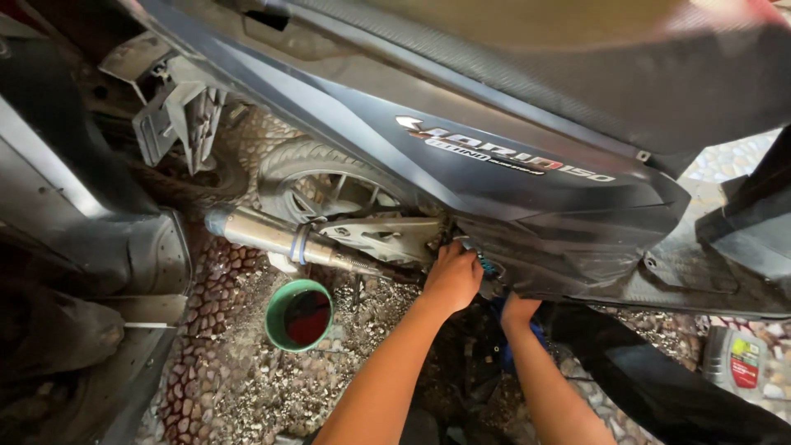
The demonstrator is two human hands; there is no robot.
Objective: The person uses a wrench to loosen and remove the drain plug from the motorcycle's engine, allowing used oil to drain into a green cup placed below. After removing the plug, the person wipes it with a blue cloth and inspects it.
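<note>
Hands are both up under the scooter [527, 177] here, right where the dark side panel [568, 222] drops down to the engine. Left hand [451, 278] is curled in a loose fist against the engine side, knuckles facing the camera, fingers tucked in around something small and bluish at the panel's lower edge, but I can't tell what it is or how firmly it's gripped. Right hand [519, 309] sits just beside it and lower, mostly hidden under the panel, so only the wrist and heel of the hand show; can't tell if it's wide or closed. There's a blue thing [501, 317], maybe a rag, touching that wrist, too hidden to name for sure. Exhaust [284, 239] runs off to the left of the left hand, silver pipe with a blue band around it, and the rear wheel [325, 185] is right behind it with its spokes showing. On the ground below the exhaust sits a green bowl [298, 316] with dark reddish liquid in it, near the left forearm but not touching. Ground is cobbles [214, 280] with loose gravel over them. Far right, well apart from the hands, a grey oil bottle [736, 361] with a red and green label stands on the stones. Another dark scooter body [66, 206] fills the left edge.
</note>
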